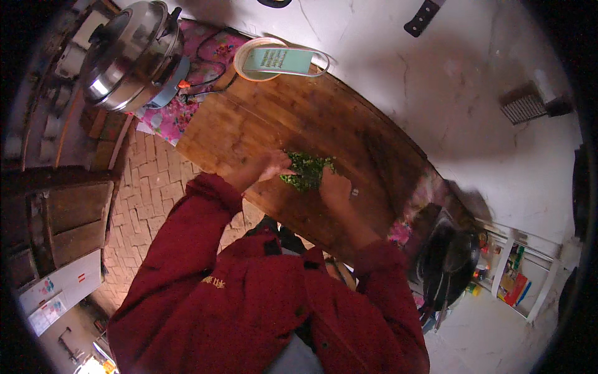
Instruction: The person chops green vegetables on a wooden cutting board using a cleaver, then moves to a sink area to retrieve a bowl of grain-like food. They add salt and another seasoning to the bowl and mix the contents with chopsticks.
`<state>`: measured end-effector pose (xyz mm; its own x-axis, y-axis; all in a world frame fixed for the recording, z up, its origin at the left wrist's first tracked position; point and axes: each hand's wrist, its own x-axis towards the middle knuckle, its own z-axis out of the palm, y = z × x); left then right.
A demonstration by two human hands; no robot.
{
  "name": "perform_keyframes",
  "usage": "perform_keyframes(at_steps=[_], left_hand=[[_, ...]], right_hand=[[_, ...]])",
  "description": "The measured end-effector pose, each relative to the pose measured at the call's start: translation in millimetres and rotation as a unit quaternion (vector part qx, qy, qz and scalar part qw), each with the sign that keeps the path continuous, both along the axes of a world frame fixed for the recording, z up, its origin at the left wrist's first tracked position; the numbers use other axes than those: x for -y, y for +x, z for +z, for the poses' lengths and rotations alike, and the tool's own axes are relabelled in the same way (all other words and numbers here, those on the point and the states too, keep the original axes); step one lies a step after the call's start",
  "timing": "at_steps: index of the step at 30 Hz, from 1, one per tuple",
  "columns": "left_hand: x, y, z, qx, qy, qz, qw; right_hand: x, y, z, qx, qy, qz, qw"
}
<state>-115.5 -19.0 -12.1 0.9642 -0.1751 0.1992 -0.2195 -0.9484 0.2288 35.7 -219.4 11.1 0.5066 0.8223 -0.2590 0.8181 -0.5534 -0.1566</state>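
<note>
A pile of chopped green leaves (306, 163) lies on a brown wooden board (261, 119) in front of me. My left hand (275, 164) touches the pile's left edge, thumb and fingers spread around it; whether it pinches anything is unclear. On the right side of the greens, my right hand (335, 186) is curled into a fist. A dark, blade-like shape, apparently a knife (312, 176), runs from this fist across the leaves; its outline is blurred. The knife's handle is mostly covered by the fist.
A lidded steel pot (135, 56) stands at far left on a flowered cloth (175, 117), beside a black cable (212, 82). A green grater (280, 61) rests across a bowl (243, 53). At right are a dark wok (434, 266) and a white rack (502, 262).
</note>
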Motion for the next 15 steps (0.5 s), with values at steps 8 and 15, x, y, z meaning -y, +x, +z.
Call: perform_keyframes(at_steps=[8, 15], left_hand=[[-5, -11, -8, -0.107, -0.019, 0.054, 0.993], [6, 8, 0, -0.093, -0.237, 0.093, 0.963]], right_hand=[[-2, -7, 7, -0.011, -0.032, 0.01, 0.999], [-6, 33, -12, 0.081, 0.081, 0.073, 0.991]])
